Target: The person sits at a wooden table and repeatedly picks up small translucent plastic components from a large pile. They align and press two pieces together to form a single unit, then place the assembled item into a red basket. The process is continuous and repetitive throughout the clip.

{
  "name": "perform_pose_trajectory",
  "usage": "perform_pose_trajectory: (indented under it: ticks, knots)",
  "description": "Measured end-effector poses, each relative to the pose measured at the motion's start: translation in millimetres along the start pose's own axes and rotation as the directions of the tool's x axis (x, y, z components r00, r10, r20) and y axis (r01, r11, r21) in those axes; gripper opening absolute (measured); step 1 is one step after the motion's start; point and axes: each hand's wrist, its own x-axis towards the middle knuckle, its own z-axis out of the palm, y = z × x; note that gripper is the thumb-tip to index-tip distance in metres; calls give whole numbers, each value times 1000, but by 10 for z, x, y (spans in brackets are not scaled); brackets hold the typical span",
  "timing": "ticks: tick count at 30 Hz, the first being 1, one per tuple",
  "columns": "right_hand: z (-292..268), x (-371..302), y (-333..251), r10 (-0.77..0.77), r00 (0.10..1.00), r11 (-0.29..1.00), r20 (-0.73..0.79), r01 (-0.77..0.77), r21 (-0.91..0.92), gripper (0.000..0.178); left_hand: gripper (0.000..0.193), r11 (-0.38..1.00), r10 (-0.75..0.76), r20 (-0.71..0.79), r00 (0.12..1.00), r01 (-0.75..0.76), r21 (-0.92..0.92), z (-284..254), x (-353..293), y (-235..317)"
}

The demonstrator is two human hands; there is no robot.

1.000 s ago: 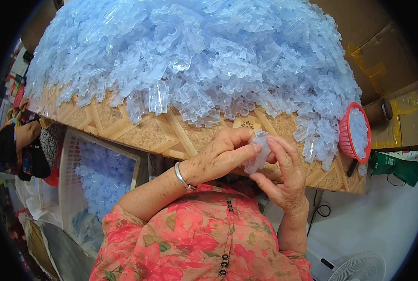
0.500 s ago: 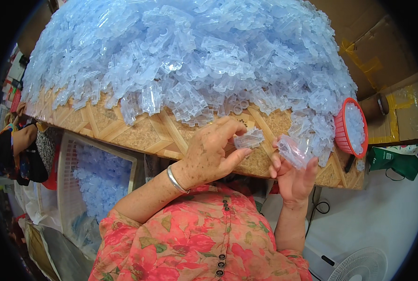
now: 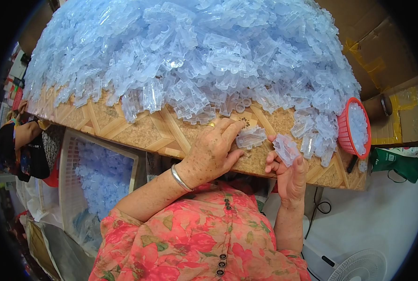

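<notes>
A clear plastic moulded piece (image 3: 286,149) is pinched between the thumb and fingers of my right hand (image 3: 291,177), just over the table's near edge. My left hand (image 3: 211,149) rests at the edge with thumb and index finger apart and nothing between them. Close to its fingertips, another clear moulded piece (image 3: 251,138) lies on the wood-patterned table top (image 3: 171,133). Beyond both hands rises a large heap of similar translucent, bluish plastic pieces (image 3: 180,61).
On the table's right side stands a red plastic basket (image 3: 346,133) with small clear parts. Below left, a white crate (image 3: 68,173) holds more bluish pieces. A white fan (image 3: 361,267) is at lower right, cardboard boxes (image 3: 377,51) behind. Another person's arm (image 3: 27,135) shows far left.
My left hand has drawn slightly away from the piece on the table, its thumb now apart from it. My right hand has shifted a little left, holding its clear piece more upright.
</notes>
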Motion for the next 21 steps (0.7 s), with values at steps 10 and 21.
perform_pose_trajectory:
  ticks: [10,21]
  knots:
    - [93,9,41,-57,987,930,-150,-2,-368,71,61,998,-17,-38,999,15,-53,29,6,32]
    - [310,70,87,-109,992,820,-55,58,-569,81,53,713,-215,257,942,331,-619,54,20,143]
